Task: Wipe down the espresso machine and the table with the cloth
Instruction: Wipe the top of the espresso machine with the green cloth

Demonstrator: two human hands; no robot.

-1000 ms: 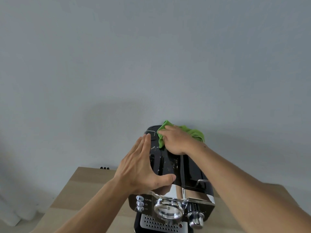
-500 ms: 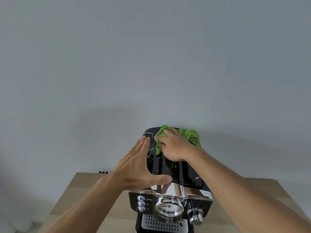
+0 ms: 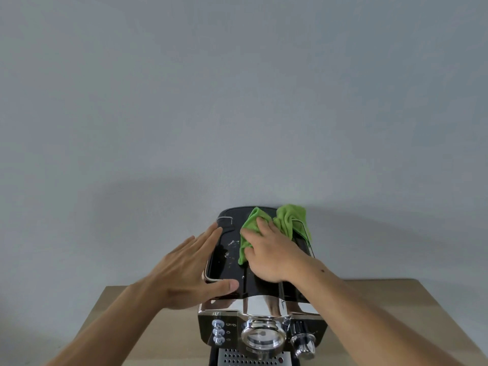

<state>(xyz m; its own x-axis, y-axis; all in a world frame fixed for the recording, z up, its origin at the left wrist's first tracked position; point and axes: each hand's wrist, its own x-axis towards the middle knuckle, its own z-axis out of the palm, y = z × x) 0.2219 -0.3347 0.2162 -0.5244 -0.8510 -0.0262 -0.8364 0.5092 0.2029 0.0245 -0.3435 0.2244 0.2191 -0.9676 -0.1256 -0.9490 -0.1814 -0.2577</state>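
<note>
A black and chrome espresso machine (image 3: 264, 305) stands on a light wooden table (image 3: 396, 313). My right hand (image 3: 272, 253) presses a green cloth (image 3: 287, 220) flat onto the machine's glossy black top, fingers spread over it. White specks and smears (image 3: 229, 249) lie on the top just left of the cloth. My left hand (image 3: 190, 270) rests with straight fingers along the machine's upper left edge, thumb across the front of the top.
A plain grey wall (image 3: 237, 101) rises right behind the machine. The chrome front carries three small buttons (image 3: 218, 332), a round gauge (image 3: 262, 336) and a knob (image 3: 303, 340). Bare tabletop shows on both sides of the machine.
My right hand and the cloth have slid slightly forward across the black top, uncovering the back left corner. My left hand keeps its place on the left edge. The view has tilted down.
</note>
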